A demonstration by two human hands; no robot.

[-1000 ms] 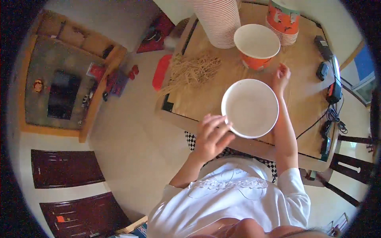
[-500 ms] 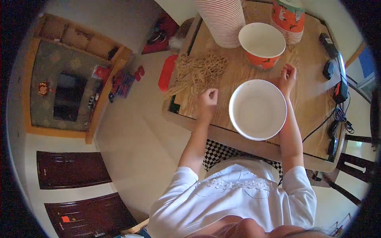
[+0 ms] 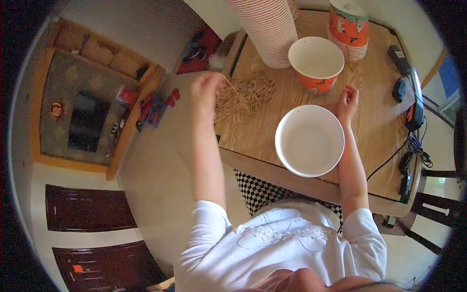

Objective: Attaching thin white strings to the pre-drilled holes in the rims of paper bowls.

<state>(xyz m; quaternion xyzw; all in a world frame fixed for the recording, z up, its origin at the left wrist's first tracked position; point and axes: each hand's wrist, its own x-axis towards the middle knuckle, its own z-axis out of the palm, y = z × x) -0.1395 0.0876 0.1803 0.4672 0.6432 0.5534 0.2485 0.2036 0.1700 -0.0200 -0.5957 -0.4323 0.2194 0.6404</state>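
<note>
Head view: left hand (image 3: 208, 85) at the straw (image 3: 250, 93), right hand (image 3: 348, 100) past the front tub (image 3: 310, 141)

From my remote seat I saw a strand meet the left fingertips, but blur hid whether they gripped it. The right fingers curled loosely; I could not tell if they held anything thin. That forearm ran alongside the front tub, perhaps to steady it. The tub sat mouth up between both arms, presumably for access; its base was hidden. The straw lay loose on the table's (image 3: 374, 117) left side, likely for the left hand's reach. Beyond stood the orange tub (image 3: 318, 83), with the tall stack (image 3: 266, 34) and orange stack (image 3: 349, 30) farther back.
</note>
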